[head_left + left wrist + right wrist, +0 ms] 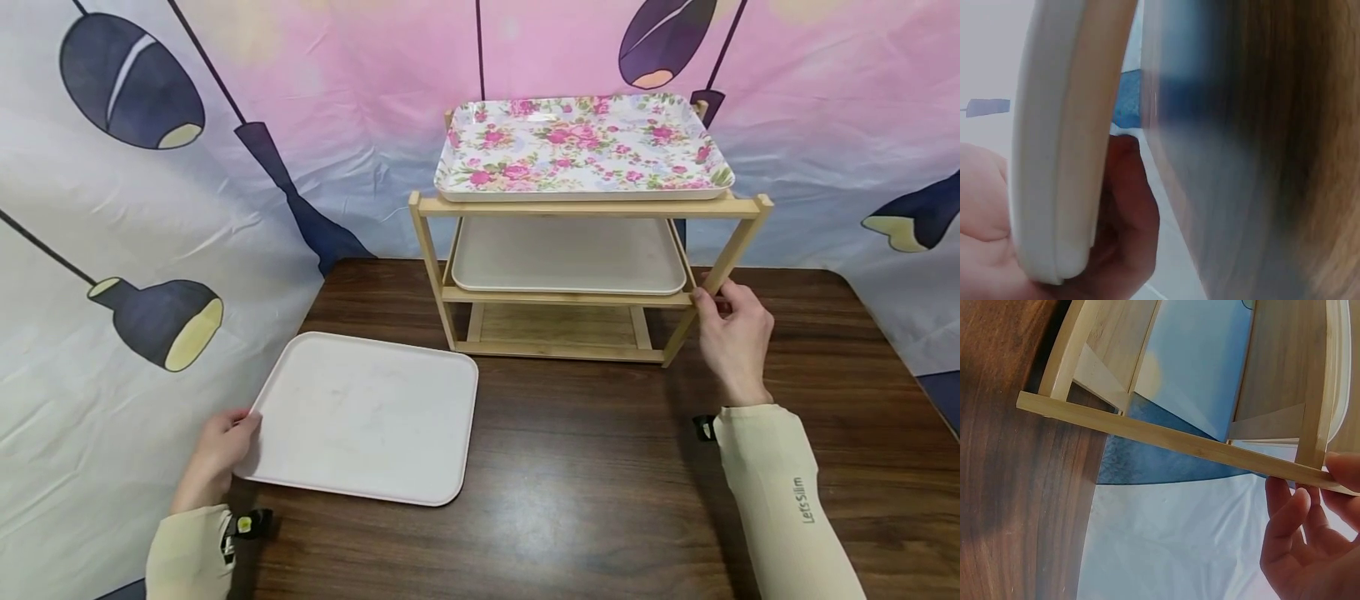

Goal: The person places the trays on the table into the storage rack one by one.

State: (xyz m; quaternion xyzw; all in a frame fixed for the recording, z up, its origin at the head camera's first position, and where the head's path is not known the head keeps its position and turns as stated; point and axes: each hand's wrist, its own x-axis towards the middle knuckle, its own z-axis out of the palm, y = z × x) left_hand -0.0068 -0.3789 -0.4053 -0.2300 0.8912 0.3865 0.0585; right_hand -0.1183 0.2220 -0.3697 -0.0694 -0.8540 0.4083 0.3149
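Note:
A plain white tray (367,417) is over the left part of the table, its left edge gripped by my left hand (221,450). In the left wrist view the tray's rim (1054,156) runs between the thumb side and curled fingers (1132,212), apart from the tabletop. My right hand (735,337) holds the right front post of a wooden rack (566,297) at middle-shelf height. Thumb and fingers (1288,519) lie about that post in the right wrist view. A flowered tray (577,150) sits on the top shelf, and another white tray (570,254) on the middle one.
The rack's bottom shelf (558,325) shows bare wood just above the table. Dark brown wood-grain tabletop (555,500) spreads in front of the rack. Behind and at both sides hangs a printed cloth (360,100) with lamp shapes.

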